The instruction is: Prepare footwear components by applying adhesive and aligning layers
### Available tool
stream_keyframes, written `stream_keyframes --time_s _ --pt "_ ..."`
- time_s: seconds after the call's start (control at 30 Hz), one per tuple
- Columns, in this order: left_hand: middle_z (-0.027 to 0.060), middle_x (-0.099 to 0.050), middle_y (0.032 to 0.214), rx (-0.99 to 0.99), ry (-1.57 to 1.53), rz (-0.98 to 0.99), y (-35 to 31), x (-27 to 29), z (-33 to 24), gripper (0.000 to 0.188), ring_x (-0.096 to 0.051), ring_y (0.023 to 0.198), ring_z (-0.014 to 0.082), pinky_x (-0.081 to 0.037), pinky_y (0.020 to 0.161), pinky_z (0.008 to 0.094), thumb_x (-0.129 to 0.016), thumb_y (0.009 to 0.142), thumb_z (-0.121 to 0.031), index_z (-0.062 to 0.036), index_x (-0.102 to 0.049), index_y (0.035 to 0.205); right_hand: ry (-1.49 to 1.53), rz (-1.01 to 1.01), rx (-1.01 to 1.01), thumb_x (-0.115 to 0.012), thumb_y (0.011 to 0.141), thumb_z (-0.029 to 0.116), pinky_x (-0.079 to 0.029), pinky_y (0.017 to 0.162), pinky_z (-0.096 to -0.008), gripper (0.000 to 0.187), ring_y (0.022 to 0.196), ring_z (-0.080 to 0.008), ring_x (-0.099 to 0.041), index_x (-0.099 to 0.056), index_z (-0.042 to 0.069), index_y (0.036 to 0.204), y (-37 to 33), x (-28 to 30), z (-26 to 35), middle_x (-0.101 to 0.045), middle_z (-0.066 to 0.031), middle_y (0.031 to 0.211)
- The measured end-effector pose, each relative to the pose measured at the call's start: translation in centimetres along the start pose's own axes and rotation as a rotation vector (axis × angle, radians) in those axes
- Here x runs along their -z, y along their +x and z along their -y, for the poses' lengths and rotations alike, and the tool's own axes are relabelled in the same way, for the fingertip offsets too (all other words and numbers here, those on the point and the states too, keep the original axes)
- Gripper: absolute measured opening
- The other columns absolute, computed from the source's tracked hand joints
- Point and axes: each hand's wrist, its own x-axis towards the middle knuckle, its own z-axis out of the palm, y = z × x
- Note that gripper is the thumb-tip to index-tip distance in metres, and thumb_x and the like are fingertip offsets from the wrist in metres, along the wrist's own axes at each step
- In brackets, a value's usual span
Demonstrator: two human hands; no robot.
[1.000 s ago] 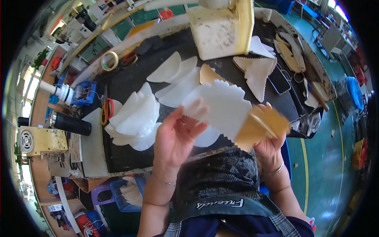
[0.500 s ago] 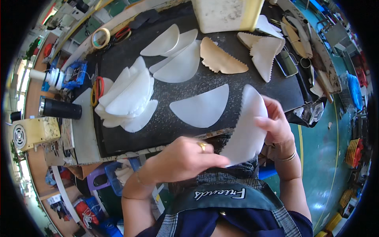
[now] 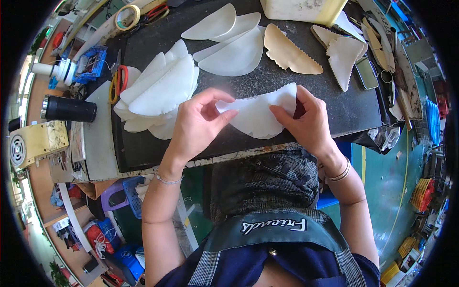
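Observation:
A white half-moon piece [image 3: 258, 115] with a zigzag upper edge is spread between my two hands over the table's near edge. My left hand [image 3: 198, 119] is closed on its left end, thumb and forefinger at the tip. At the other end my right hand [image 3: 308, 119] grips it, thumb on top and fingers behind. Whether another sheet lies under it I cannot tell. Just left of my left hand is a fanned pile of white half-moon pieces [image 3: 160, 88]. Beyond my hands lie several smooth white half-moons [image 3: 234, 55] and a tan zigzag-edged piece [image 3: 290, 50].
Orange-handled scissors [image 3: 118, 86] and a black tumbler [image 3: 69, 109] are at the left. A roll of tape [image 3: 127, 18] lies at the far left, a cream container [image 3: 303, 10] at the back. More cut pieces [image 3: 345, 57] and a metal-rimmed case [image 3: 366, 73] lie right on the black tabletop [image 3: 334, 107].
Both hands have moved up over the table, carrying the zigzag piece from upright at the right to level. The smooth half-moon lying in front is no longer visible. My view has shifted.

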Motion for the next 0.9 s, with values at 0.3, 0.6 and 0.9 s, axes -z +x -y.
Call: stream_keyframes --time_s 0.3,0.6,0.9 --pt "0.0052 -0.054 0.074 -0.359 0.689 -0.014 -0.1 0.0 -0.9 0.018 -0.05 0.064 0.0167 -0.041 0.056 0.0322 -0.08 0.069 -0.01 -0.0107 -0.076 0.087 -0.608 -0.154 0.098 -0.072 0.074 0.011 -0.048 0.069 -0.0431 0.033 0.08 -0.0344 -0.06 -0.047 0.006 0.095 0.3 2.2 0.5 -0.057 -0.0128 0.088" --pt "0.014 -0.063 0.116 -0.704 0.472 0.225 -4.8 -6.7 0.0 0.033 -0.064 0.103 0.0304 -0.049 0.094 0.0415 -0.064 0.082 -0.002 -0.0018 -0.061 0.114 -0.781 -0.162 0.492 -0.065 0.079 0.006 -0.05 0.081 -0.0367 0.013 0.09 -0.0276 -0.06 -0.065 0.006 0.092 4.8 6.5 -3.1 -0.067 -0.0075 0.093" --pt "0.0103 -0.068 0.098 0.513 -0.662 0.705 -6.1 -6.0 -4.1 0.026 -0.066 0.085 0.0135 -0.055 0.076 0.0294 -0.061 0.091 -0.009 0.0026 -0.06 0.114 -0.506 -0.325 0.269 -0.067 0.08 0.003 -0.052 0.064 -0.0307 0.007 0.068 -0.0232 -0.064 -0.068 0.0 0.086 4.1 8.0 -3.4 -0.065 -0.0119 0.075"
